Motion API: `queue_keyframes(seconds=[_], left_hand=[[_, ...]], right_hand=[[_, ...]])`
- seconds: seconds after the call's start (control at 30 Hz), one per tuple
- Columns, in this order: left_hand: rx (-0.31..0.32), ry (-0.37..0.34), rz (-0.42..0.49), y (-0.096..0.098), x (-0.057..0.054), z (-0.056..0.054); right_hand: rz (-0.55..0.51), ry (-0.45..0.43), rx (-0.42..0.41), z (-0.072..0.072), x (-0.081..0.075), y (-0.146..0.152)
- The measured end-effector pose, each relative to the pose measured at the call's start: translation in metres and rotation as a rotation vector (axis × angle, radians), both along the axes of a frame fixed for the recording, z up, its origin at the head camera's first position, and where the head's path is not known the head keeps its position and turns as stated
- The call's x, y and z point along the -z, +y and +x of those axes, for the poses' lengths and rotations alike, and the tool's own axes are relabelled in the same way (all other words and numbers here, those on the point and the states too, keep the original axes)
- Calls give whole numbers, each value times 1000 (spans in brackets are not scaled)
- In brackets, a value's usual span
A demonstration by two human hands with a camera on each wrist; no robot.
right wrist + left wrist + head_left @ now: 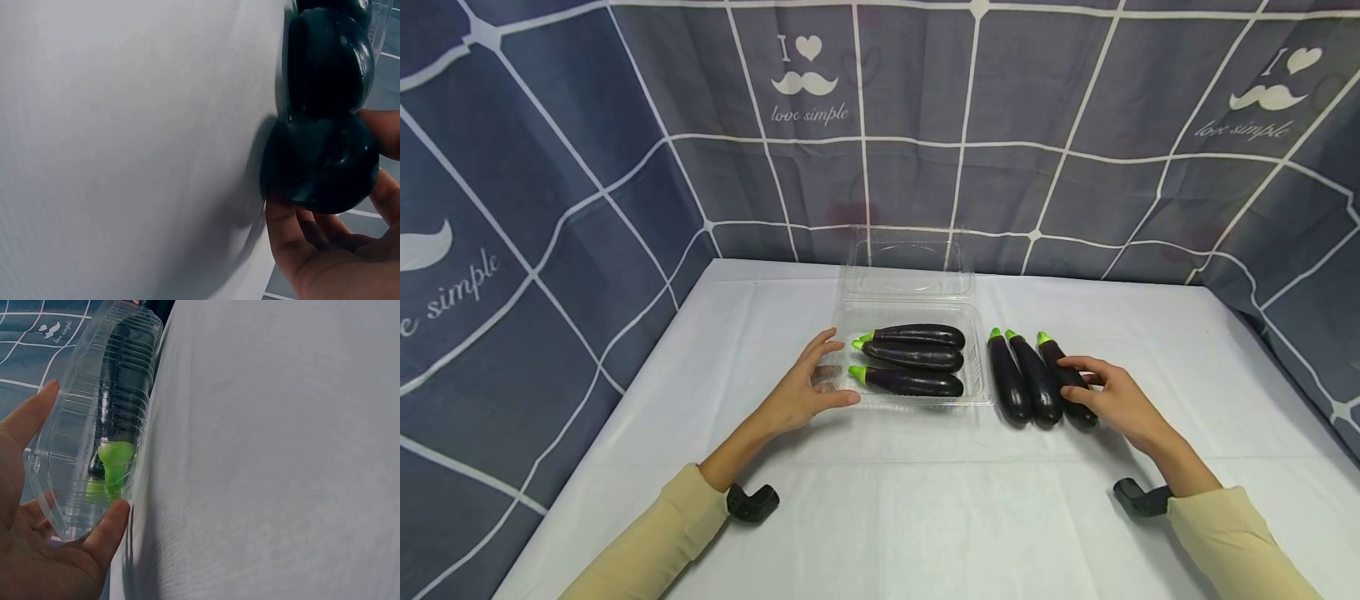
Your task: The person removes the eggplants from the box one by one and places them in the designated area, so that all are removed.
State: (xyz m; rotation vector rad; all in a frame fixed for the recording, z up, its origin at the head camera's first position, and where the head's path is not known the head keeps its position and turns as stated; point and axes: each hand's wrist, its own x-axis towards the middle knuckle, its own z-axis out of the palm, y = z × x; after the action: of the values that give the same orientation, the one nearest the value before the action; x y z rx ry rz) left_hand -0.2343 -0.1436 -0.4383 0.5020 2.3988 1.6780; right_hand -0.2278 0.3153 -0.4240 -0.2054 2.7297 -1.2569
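A clear plastic clamshell box (pixel 973 358) stands with its lid raised at the back. Inside lie three dark purple eggplants (pixel 913 382), their green stems pointing left. My left hand (pixel 801 392) spans the box's left end with fingers spread, the thumb by the front corner. In the left wrist view, the thumb and a finger (pixel 37 412) lie along the ribbed wall. Three more eggplants (pixel 1009 383) sit side by side right of the box, stems away from me. My right hand (pixel 1116 400) grips the rightmost eggplant (pixel 325 165), thumb on one side and fingers on the other.
A white cloth (pixel 880 517) covers the table. Behind it and along both sides hangs a grey-blue checked curtain (pixel 917 92) with white lines. The raised lid (pixel 910 267) stands close to the curtain. Black wrist mounts (pixel 752 504) sit at both cuffs.
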Motion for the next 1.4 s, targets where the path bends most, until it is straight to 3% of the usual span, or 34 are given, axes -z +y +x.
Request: queue_keyframes(seconds=[1.1, 1.4], left_hand=[[-5, -6, 3, 0, 0, 0], [-12, -7, -8, 1, -1, 0]], right_hand=[[-14, 80, 10, 11, -2, -6], [42, 194, 47, 13, -9, -11]])
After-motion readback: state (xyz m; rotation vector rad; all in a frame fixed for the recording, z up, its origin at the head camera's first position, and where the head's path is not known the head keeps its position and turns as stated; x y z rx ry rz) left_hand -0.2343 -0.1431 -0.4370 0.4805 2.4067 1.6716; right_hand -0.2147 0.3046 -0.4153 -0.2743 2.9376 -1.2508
